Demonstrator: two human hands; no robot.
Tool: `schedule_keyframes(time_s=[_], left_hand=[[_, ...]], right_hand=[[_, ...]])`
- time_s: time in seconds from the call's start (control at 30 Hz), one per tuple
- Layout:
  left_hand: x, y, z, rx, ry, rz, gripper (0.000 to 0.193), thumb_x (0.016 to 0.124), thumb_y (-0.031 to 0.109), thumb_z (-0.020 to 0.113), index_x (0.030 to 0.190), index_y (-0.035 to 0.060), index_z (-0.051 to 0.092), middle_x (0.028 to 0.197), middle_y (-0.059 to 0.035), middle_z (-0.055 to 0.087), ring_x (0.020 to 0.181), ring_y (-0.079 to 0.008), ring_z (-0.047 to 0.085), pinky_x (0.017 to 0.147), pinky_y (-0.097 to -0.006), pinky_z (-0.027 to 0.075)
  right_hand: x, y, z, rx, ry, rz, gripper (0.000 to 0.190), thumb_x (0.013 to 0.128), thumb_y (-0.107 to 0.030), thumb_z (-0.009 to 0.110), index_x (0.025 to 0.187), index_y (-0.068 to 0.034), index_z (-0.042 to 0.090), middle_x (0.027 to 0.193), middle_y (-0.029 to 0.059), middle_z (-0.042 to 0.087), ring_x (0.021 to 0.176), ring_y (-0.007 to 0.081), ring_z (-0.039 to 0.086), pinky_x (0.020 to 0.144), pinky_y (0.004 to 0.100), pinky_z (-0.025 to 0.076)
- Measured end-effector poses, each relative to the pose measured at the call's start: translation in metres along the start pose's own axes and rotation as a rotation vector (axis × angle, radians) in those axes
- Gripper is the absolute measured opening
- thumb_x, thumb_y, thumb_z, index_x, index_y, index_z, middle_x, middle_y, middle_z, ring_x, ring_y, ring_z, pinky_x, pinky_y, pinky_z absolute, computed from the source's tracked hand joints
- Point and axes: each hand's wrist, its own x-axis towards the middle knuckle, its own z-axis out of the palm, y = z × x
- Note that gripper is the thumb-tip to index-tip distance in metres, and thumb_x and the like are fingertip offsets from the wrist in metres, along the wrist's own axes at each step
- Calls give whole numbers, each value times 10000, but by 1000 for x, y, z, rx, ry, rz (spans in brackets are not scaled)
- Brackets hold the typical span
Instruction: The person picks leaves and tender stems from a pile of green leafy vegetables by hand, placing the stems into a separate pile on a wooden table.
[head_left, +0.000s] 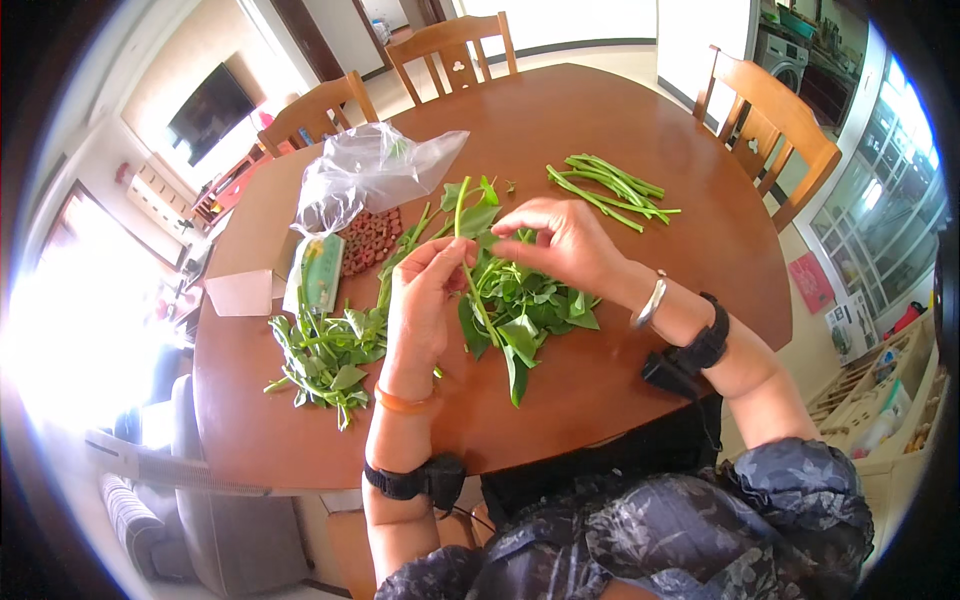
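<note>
My left hand (431, 274) pinches a green leafy stem (461, 217) between thumb and fingers. The bare end of the stem points up, and leaves hang at its lower end. Close to the right of it is my right hand (544, 236), fingers apart and slightly blurred, with nothing plainly held. Below and behind my right hand lies a heap of green leaves (555, 300). A second bunch of leafy stems (330, 360) rests left of my left wrist. Several stripped green stems (615, 187) lie together farther back on the right.
On the wooden table (697, 187), a clear plastic bag (375, 169), a green packet (324, 274), a red trivet-like mat (371, 240) and an open cardboard box (251, 240) stand at the back left. Wooden chairs (780, 112) surround the far side.
</note>
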Motion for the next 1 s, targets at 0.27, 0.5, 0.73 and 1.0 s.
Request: schedule_keyframes(time_s=[0.27,0.5,0.73,1.0], left_hand=[[-3,-7,9,20,-150,-85,136,871,128,600,906,2,642,764,-7,614,684,-69,534,647,-197,421],[-2,1,-3,20,-203,-106,143,863,113,602,919,-10,647,776,-19,626,677,-83,549,647,-199,433],[-3,6,0,-185,-74,-67,176,897,163,605,980,18,660,822,-4,633,679,-43,481,642,-183,390],[-3,-6,9,-181,7,97,187,909,143,589,1044,24,637,917,-19,642,682,-44,503,631,-173,416]], right_hand=[[1,9,2,315,115,265,173,853,-104,650,980,-2,593,892,46,628,616,66,570,562,219,470],[2,21,-9,-256,16,-105,160,881,-123,601,843,30,631,820,58,651,629,93,585,585,251,483],[2,4,-6,126,-166,177,228,851,-232,635,891,-13,686,747,124,674,681,196,661,625,280,489],[-5,-17,5,395,-303,364,224,871,-191,614,819,20,673,652,6,618,629,26,487,550,249,418]])
